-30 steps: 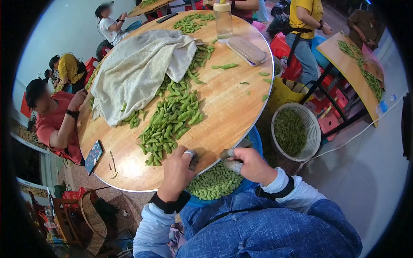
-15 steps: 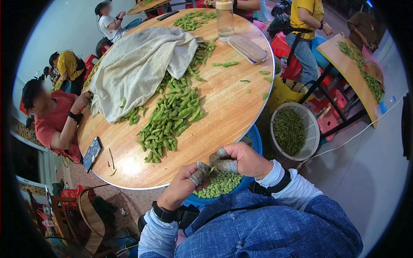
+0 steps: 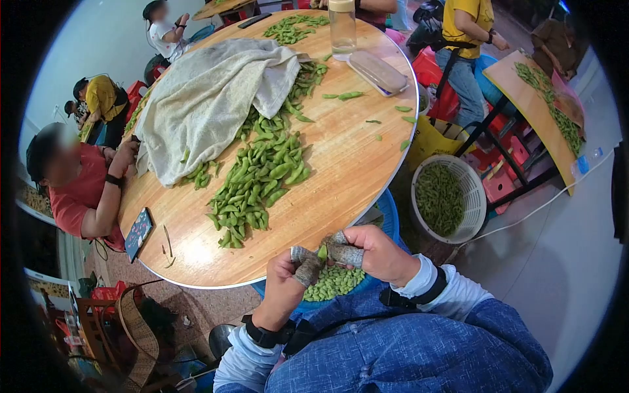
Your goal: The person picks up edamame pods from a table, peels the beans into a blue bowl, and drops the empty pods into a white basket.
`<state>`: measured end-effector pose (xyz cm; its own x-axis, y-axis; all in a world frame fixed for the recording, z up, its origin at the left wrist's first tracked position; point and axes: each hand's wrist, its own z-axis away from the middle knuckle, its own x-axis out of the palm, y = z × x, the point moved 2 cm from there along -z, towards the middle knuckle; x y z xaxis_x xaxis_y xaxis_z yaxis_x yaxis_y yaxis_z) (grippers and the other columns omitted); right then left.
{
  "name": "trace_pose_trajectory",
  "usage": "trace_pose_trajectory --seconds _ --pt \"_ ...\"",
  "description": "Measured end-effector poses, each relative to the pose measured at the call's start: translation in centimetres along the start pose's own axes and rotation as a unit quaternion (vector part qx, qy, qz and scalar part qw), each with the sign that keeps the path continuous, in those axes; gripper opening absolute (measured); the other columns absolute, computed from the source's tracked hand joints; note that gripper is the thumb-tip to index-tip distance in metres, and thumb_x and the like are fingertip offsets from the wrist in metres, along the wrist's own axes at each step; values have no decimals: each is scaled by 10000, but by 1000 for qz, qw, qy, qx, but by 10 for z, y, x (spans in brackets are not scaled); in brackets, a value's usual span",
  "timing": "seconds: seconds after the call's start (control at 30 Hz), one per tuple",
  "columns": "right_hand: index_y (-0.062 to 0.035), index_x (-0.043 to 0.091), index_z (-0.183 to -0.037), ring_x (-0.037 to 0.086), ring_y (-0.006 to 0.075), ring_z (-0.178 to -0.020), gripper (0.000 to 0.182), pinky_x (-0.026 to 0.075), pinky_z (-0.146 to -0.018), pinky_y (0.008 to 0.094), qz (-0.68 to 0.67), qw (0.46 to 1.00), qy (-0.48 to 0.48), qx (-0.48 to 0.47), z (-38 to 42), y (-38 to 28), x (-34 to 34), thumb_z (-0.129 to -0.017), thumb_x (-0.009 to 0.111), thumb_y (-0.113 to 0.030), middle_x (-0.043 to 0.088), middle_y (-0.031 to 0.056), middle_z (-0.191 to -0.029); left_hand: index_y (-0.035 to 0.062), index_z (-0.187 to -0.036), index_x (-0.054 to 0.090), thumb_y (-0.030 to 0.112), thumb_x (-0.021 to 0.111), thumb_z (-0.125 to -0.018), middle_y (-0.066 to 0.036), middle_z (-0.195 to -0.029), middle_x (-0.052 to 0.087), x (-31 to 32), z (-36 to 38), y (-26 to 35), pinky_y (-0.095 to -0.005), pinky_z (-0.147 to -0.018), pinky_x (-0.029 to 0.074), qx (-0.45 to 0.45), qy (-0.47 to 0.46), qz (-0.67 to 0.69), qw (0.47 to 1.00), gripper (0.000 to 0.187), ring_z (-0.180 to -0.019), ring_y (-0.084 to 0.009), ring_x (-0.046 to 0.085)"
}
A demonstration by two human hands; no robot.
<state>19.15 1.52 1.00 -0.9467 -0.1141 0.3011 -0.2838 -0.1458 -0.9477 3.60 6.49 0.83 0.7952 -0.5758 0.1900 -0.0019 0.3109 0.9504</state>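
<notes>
A green soybean pod (image 3: 322, 252) shows between the fingertips of my left hand (image 3: 282, 285) and my right hand (image 3: 383, 254). Both hands are closed in a pinch on it, and worn grey covers wrap the thumbs and index fingers. Right below them, shelled green beans (image 3: 335, 283) lie in a blue basin (image 3: 394, 219), partly hidden by my hands and apron. Past my hands, a heap of unshelled pods (image 3: 262, 173) lies on the round wooden table (image 3: 347, 170).
A pale cloth (image 3: 196, 98) covers part of the pods. A phone (image 3: 138, 234), a case (image 3: 378, 73) and a glass bottle (image 3: 342, 33) rest on the table. To the right stands a white basket (image 3: 473, 196) of pods. A person in red (image 3: 82, 190) sits at the left.
The pod between my fingers shows more plainly now. My hands have shifted slightly, and the left one is more upright. The person in red has leaned in closer.
</notes>
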Motion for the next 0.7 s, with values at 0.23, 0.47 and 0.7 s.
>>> trace_pose_trajectory --seconds 0.23,0.47,0.7 --pt "18 579 -888 467 28 -733 117 406 -659 207 -8 1000 18 14 -2 13 -2 -820 525 -59 570 -35 -788 36 -763 546 202 605 -775 21 -626 507 2 1 -2 -185 -494 336 10 -10 -13 1000 177 -539 -51 437" --pt "9 583 -878 465 28 -724 110 407 -643 208 -1 1000 24 -9 -1 13 -1 -822 530 -69 566 -35 -784 18 -884 536 126 562 -825 14 -795 551 -1 3 -6 -196 -633 376 -16 -78 32 996 126 -705 -57 477" --pt "4 581 -873 465 30 -718 106 407 -638 213 6 999 25 31 2 11 -3 -822 533 -76 555 -38 -773 30 -855 544 167 573 -816 30 -738 548 1 -1 -10 -175 -503 303 16 -68 -3 998 145 -568 -32 400"
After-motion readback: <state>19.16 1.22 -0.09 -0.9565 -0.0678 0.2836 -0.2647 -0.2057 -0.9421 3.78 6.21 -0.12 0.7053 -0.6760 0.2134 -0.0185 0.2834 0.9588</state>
